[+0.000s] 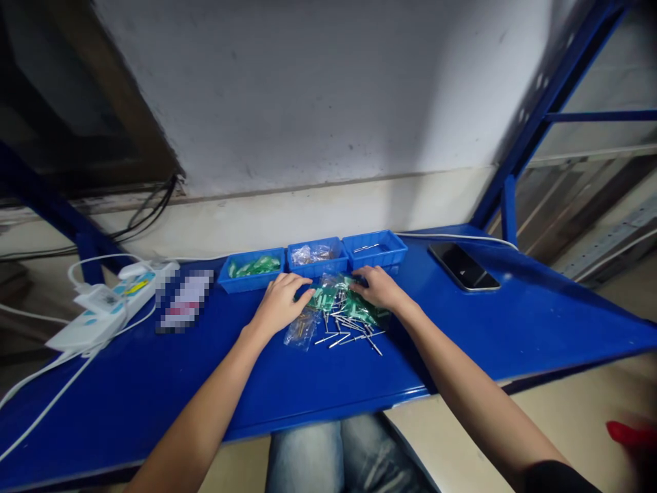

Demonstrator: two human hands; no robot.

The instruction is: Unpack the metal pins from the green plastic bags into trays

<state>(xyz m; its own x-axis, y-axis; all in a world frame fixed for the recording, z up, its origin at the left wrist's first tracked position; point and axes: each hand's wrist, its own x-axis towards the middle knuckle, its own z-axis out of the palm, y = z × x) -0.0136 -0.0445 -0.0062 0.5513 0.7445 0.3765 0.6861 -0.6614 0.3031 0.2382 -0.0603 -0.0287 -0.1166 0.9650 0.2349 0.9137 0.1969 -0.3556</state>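
Note:
On the blue table lies a pile of green-printed plastic packets (369,309) with loose silver pop rivets (345,331) spilling from it toward me. A small clear bag (300,331) with brass-coloured pieces lies at the pile's left. My left hand (282,301) rests at the pile's left edge, thumb and fingers apart. From the right, my right hand (380,287) reaches over the packets, its fingertips on or just above them and spread from the thumb. No held item shows in either hand.
Behind the pile stand three blue bins: one with green packets (251,282), one with clear bags (319,267), one with a few rivets (377,259). A phone (465,266) lies right. A white power strip (110,311) with cables and a blurred-out item (185,301) are left.

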